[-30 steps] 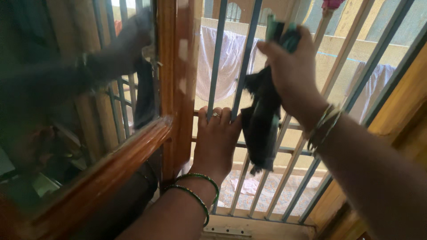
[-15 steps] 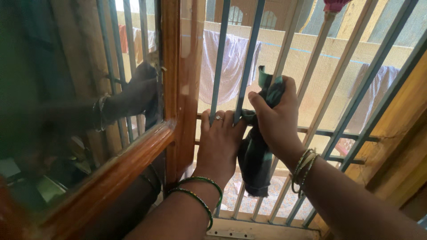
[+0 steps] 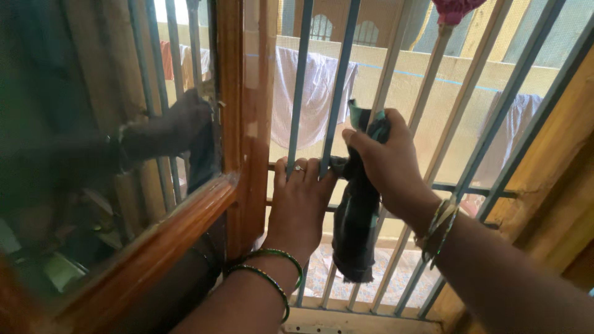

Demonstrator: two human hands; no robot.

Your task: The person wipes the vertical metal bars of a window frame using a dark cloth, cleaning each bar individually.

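Gripping the cloth (image 3: 357, 216), your right hand (image 3: 387, 167) has dropped beside your left hand (image 3: 300, 198), clamped on the bars (image 3: 337, 93).

No packages, labels, signs, screens in view
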